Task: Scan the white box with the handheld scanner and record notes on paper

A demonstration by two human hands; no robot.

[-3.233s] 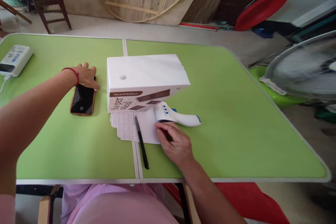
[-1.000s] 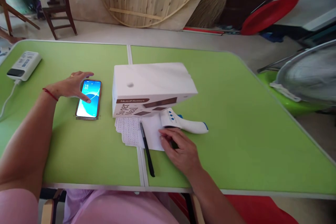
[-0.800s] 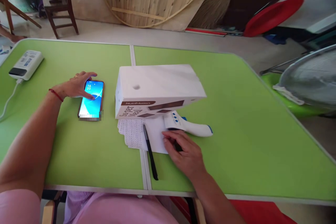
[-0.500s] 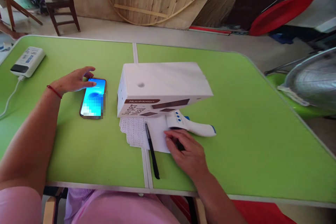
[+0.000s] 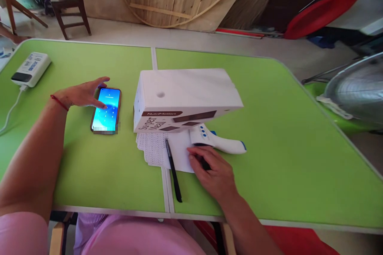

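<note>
A phone with a lit blue screen and a brown edge lies on the left half of the table. My left hand reaches over its left side, fingers spread, the thumb over the number keypad on the screen. On the right, my right hand rests with curled fingers at the edge of white papers; a dark patch shows between thumb and fingers, too hidden to name. Just beyond those fingers lies a white and blue handheld thermometer. A black pen lies partly across the papers, left of my right hand.
A white box marked "Super Meal" stands mid-table on part of the papers. A white power bank with a cable sits at the far left of the green table. Behind are a wooden chair and a red round lid or basin.
My left thumb has moved down the phone from the upper screen to the middle. The screen now shows a number keypad. My right hand has stayed in place.
</note>
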